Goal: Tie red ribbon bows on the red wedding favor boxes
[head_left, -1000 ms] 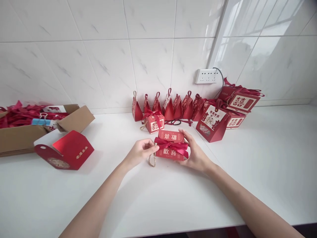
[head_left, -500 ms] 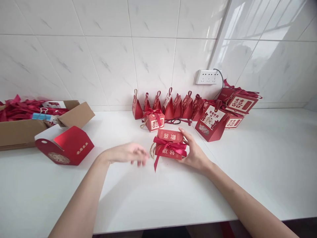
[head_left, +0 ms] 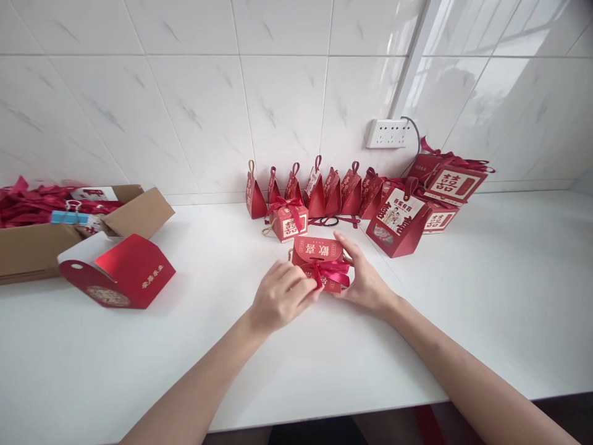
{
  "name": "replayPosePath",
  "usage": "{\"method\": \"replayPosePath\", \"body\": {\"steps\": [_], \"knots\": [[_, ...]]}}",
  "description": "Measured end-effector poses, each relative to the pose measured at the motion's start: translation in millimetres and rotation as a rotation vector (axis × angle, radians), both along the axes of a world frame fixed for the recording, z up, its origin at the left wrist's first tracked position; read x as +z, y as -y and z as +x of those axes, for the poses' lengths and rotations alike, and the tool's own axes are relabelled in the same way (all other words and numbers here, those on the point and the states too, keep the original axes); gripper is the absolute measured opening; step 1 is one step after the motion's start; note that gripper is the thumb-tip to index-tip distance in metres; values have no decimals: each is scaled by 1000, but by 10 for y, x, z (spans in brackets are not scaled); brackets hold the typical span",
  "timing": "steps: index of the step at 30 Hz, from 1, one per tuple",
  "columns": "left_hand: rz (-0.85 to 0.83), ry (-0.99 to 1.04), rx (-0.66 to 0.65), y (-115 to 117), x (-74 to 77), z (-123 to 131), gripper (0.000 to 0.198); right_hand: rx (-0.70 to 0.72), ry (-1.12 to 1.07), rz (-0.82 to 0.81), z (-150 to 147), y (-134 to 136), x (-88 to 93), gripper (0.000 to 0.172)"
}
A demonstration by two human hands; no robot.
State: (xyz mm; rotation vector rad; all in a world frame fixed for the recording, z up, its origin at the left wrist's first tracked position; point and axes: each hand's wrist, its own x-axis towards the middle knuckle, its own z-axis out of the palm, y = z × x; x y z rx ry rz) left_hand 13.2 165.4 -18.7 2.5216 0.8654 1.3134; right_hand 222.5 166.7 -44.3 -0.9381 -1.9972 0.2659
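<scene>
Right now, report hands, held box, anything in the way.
Left hand at the ribbon. Right hand gripping red box by its right end. Ribbon across box. Bow-topped box close behind, not blocking hands.

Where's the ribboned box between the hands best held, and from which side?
Probably the right end of the ribboned box, coming from the right, across its far and near edges: the right hand spans these with the ribbon between them, while the left hand hides the near left corner.
</scene>
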Motion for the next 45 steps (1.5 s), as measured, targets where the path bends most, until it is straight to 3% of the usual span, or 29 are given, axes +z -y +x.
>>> {"method": "replayPosePath", "body": {"steps": [2,5,9,11,13,15,17,19,23,26,29,32,35,38,42,45], "knots": [[83,-110,-52,-3,-1,-15,16,6,4,18,-10,5,4,94],[41,3,11,-5,3,-18,18,-4,5,25,-19,7,4,94],[-354,297,183,-54,-32,-17,23,-12,-5,-16,8,-7,-18,96],[-532,381,177,-132,-72,-51,20,0,-10,-36,36,-18,-31,98],[-600,455,103,-234,-110,-120,8,10,-10,-50,65,-23,-34,99],[-622,438,-49,-326,-129,-200,32,19,-13,-82,86,-20,-21,98],[-674,286,-220,-369,-125,-252,67,38,-36,-131,94,-9,1,95],[-761,125,-311,-352,-118,-245,89,67,-65,-172,92,4,19,93],[-800,121,-260,-255,-144,-130,102,69,-61,-178,76,26,-1,94],[-618,96,-173,-274,-169,-155,90,85,-45,-204,68,26,-59,97],[-328,141,-19,-372,-168,-333,80,141,-87,-231,65,14,-107,96],[-76,348,339,-491,-154,-549,81,130,-106,-184,65,20,-109,83],[17,513,617,-589,-139,-723,80,66,-97,-143,62,50,-85,72],[20,538,854,-649,-128,-854,81,-40,-74,-190,57,55,-102,64],[-239,372,1228,-725,-165,-969,84,-158,20,-354,77,-19,-212,58],[-402,354,1355,-793,-218,-1001,86,-173,115,-469,110,-69,-258,52]]}}
